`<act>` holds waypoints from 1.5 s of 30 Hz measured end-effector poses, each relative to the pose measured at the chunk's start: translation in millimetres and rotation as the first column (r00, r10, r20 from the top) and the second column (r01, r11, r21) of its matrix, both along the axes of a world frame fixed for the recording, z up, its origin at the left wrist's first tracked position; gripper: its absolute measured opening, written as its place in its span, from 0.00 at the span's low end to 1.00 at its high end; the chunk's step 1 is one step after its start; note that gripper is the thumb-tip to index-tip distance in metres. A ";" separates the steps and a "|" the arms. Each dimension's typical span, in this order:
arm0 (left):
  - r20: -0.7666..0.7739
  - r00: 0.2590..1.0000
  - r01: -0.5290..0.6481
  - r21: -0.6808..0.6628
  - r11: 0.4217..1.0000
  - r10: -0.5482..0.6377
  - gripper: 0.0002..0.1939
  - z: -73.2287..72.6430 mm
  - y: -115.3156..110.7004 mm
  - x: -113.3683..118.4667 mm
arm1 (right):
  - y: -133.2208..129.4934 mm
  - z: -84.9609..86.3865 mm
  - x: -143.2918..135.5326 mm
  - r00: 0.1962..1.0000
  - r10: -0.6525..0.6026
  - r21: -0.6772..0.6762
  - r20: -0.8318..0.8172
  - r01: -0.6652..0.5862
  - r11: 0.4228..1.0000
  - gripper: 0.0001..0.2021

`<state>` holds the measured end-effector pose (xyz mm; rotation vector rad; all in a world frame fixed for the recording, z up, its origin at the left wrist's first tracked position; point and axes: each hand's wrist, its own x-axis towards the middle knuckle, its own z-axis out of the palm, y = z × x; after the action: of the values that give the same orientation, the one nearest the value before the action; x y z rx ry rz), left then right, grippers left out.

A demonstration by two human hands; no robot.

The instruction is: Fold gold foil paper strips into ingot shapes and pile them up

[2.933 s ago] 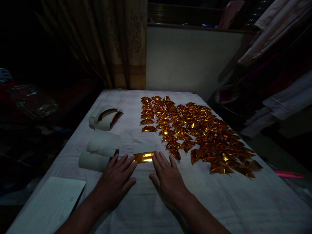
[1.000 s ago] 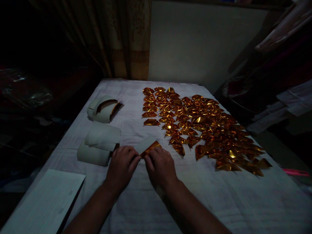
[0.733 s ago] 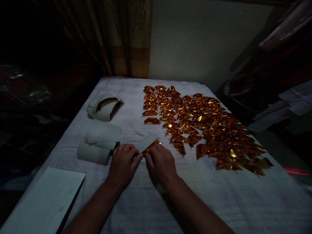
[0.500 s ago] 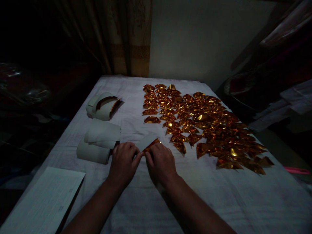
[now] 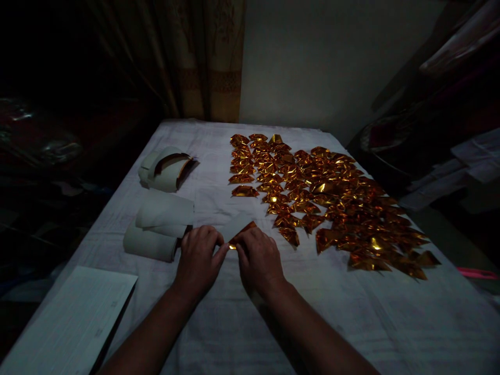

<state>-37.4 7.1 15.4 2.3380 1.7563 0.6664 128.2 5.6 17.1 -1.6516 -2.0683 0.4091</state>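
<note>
A sheet of gold foil paper (image 5: pixel 235 224) with a pale back lies on the cloth, partly folded so that its gold side shows along the near edge. My left hand (image 5: pixel 200 258) pinches its left end between thumb and fingers. On the right end, my right hand (image 5: pixel 258 255) is closed, its thumb close to the left thumb. The fingers cover much of the fold. To the right lie many folded gold paper ingots (image 5: pixel 320 187), laid in rough rows and heaped closer together at the far right.
Curled sheets of pale-backed paper (image 5: pixel 164 208) lie left of my hands, with more curled paper (image 5: pixel 166 169) behind them. A flat printed pad or booklet (image 5: pixel 74 317) rests at the near left. A pale cloth (image 5: pixel 336 323) covers the table; wall and curtain (image 5: pixel 222 62) stand behind.
My hands stay at the same place on the foil paper. The right thumb and fingers have shifted slightly, and a bright gold strip now shows between the thumbs.
</note>
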 end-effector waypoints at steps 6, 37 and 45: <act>0.044 0.999 0.016 -0.033 0.999 -0.014 0.06 2.0 1.1 -1.8 | -1.2 3.1 -7.2 0.997 -0.035 0.008 0.073 0.034 0.999 0.05; -0.214 0.951 0.259 0.166 0.951 -0.222 0.08 9.3 -5.8 8.7 | -5.9 -17.6 14.7 0.996 0.006 0.183 -0.086 0.010 0.983 0.06; -0.450 0.835 0.425 0.159 0.891 -0.317 0.05 18.3 11.8 15.2 | -5.7 -25.4 21.5 0.955 0.071 0.286 -0.289 0.015 0.958 0.12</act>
<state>-22.2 18.9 33.6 3.0741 1.3184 0.3619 149.7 -0.1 -8.2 -1.3047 -1.8301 0.3263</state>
